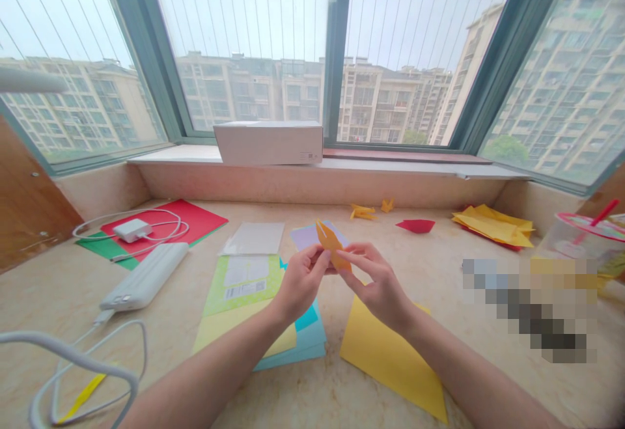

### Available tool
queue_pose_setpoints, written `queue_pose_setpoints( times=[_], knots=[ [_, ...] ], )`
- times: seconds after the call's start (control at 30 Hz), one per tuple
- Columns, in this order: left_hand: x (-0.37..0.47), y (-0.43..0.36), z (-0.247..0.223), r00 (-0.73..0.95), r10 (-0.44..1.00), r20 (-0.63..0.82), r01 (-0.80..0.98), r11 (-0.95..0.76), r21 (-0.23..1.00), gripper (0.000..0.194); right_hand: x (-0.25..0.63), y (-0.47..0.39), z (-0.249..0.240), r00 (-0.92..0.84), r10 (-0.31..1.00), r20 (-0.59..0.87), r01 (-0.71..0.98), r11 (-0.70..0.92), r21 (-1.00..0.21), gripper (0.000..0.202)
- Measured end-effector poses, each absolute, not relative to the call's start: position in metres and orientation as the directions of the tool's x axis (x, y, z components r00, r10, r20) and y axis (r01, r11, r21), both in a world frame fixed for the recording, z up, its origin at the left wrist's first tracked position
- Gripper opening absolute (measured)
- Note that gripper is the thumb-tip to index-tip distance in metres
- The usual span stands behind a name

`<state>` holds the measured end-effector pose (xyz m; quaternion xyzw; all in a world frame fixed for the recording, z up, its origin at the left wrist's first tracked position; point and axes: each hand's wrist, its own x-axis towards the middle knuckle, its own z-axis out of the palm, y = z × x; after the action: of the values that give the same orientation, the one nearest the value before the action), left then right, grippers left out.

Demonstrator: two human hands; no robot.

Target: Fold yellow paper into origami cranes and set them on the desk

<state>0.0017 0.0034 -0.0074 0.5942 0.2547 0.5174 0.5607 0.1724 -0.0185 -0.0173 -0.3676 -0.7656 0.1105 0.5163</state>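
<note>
L hand [303, 280] pinching folded orange paper [330, 237]; R hand [375, 279] gripping its lower R edge w/ thumb + fingers. Paper's up off the counter [312, 406], btwn both hands. Yellow sheet [383, 359] partly under R forearm, blue sheets [305, 345] nr L forearm. Further out: red folded piece [417, 226] back R, white power bank [146, 276] L, clear cup [561, 237] far R.

This looks like a home, with a table [415, 260] by big windows [336, 58], blocks of flats [556, 90] outside, and a drink cup [561, 243] with a straw [604, 212].
</note>
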Motion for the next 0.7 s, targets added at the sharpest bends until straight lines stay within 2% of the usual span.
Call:
queue_pose_setpoints(
  times=[0.13, 0.37, 0.47, 0.57, 0.7],
  knots=[
    [0.0003, 0.0039, -0.0035, 0.307, 0.900, 0.311, -0.266, -0.232, 0.935, 0.026, 0.1730, -0.0200, -0.0145, -0.197, 0.689, 0.698, 0.453, 0.695, -0.558, 0.031],
    [-0.0009, 0.0052, -0.0037, 0.318, 0.904, 0.285, -0.246, -0.211, 0.946, 0.031, 0.1708, -0.0213, -0.0126, -0.186, 0.765, 0.617, 0.383, 0.635, -0.671, 0.022],
    [-0.0009, 0.0061, -0.0047, 0.286, 0.921, 0.267, -0.221, -0.207, 0.953, 0.034, 0.1704, -0.0219, -0.0138, -0.206, 0.789, 0.579, 0.330, 0.613, -0.718, 0.024],
    [-0.0009, 0.0057, -0.0040, 0.281, 0.929, 0.240, -0.233, -0.176, 0.956, 0.039, 0.1716, -0.0210, -0.0156, -0.261, 0.773, 0.578, 0.333, 0.634, -0.698, 0.028],
    [-0.0006, 0.0044, -0.0037, 0.297, 0.927, 0.229, -0.233, -0.162, 0.959, 0.033, 0.1750, -0.0178, -0.0174, -0.276, 0.753, 0.597, 0.387, 0.656, -0.649, 0.021]
  ],
)
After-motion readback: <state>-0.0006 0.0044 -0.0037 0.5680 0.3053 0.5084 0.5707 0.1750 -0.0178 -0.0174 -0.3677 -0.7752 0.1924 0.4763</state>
